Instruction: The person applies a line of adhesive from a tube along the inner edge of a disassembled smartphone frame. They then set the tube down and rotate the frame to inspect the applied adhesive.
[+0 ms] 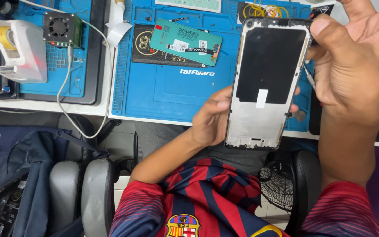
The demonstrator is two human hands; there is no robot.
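Head view: the left hand [209, 120] holds a phone frame [266, 83] up over the blue work mat [163, 87]. Its fingers are wrapped round the back of the frame, and a fingertip peeks out on the frame's far side. The frame stands almost upright, tipped a little. It has a big black sheet in the middle with a small white strip stuck on it, and bare grey metal near the bottom.

The right hand [352, 66] is at the frame's top corner. Its thumb presses on that corner. A thin metal tool [309, 74] pokes out under this hand, just beside the frame's edge. I think the hand is pinching the tool, but the fingers hide the grip, so I cannot tell for sure.

On the mat behind lies a green phone screen part [185, 41] with a black ribbon cable, resting on a dark box [143, 50]. Off to the side sit a white tape holder [20, 50] and a small fan [60, 28] with a cable.

What could go wrong? The frame is up in the air, held by one hand. If that grip slips, it could drop onto the mat or into the lap. The sharp tool could skid and scratch the black sheet. Pushing too hard on the corner might bend the thin frame.
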